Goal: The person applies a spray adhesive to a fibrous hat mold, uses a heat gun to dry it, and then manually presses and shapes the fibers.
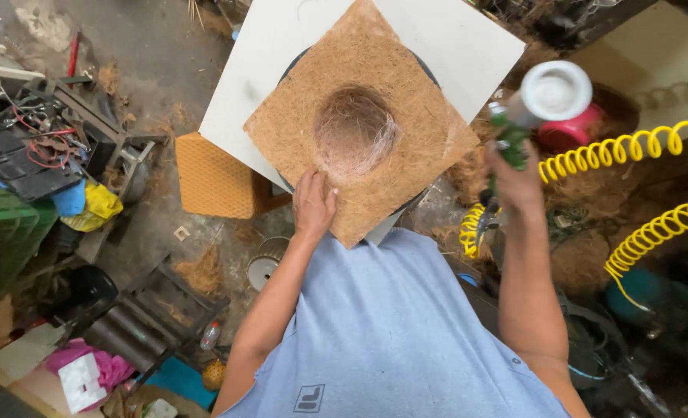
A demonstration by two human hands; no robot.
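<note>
The left hand (313, 203) lies flat and open on the near edge of a brown fibre mat (359, 124). Its grip holds nothing; the fingers just press down. The mat has a round dip in the middle, just past the fingertips. It sits on a white board (468, 39). The right hand (514, 174) is closed tight around a green spray gun (510, 139) with a white cup (553, 91) on top. A yellow curly hose (630, 147) hangs beside that grip.

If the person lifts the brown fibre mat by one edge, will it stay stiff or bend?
The fibre mat would probably sag somewhat: it is thin, and already pressed into a hollow at its middle. It looks light, being loose fibre. The left hand rests on its near edge.
</note>
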